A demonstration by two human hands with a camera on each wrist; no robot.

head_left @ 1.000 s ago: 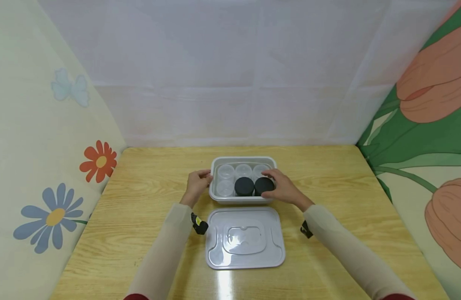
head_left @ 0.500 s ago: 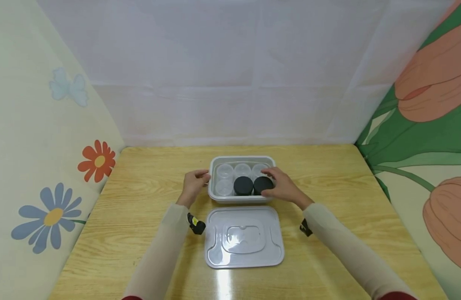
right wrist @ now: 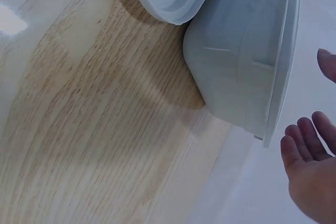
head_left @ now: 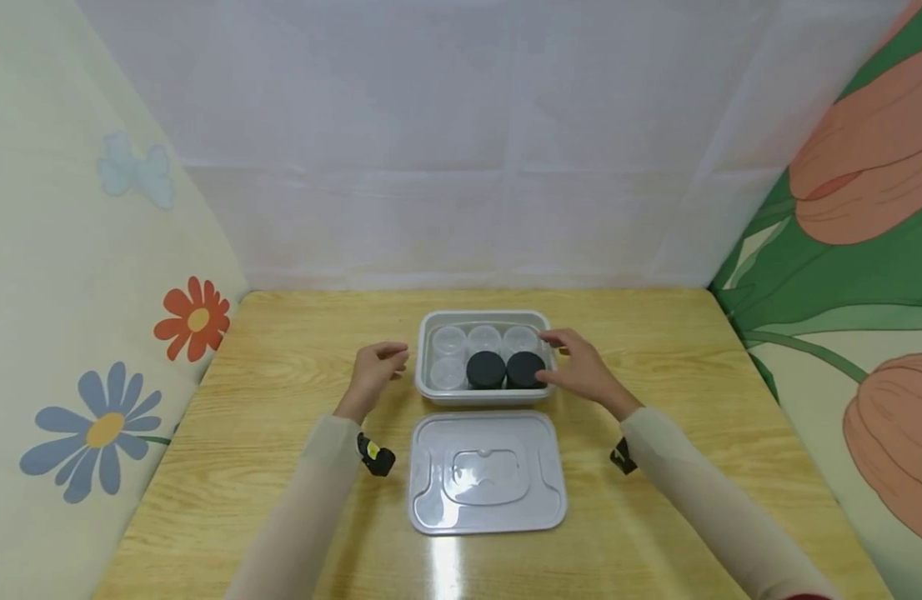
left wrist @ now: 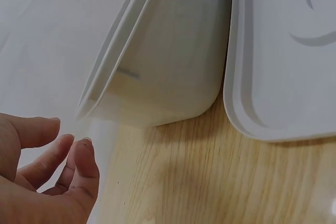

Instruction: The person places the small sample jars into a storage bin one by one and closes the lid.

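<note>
A white rectangular plastic box stands on the table without its cover, holding several clear round containers. Two round black-topped jars fill the middle and right of its front row. Just off the box's left end, my left hand is in the air with loosely bent fingers and nothing in it. My right hand spreads thumb and fingers at the right rim, its fingertips overlapping the box's corner area in the head view. In the right wrist view that hand shows a bare palm beyond the rim.
A flat whitish lid lies on the wooden table in front of the box, close to its front side. A pale cloth hangs behind the table, and printed flower cloths flank it.
My left hand has drawn away leftward from the box's rim. My right hand has let go of the right black-topped jar and shifted right, off it. Box, jars and lid stay put.
</note>
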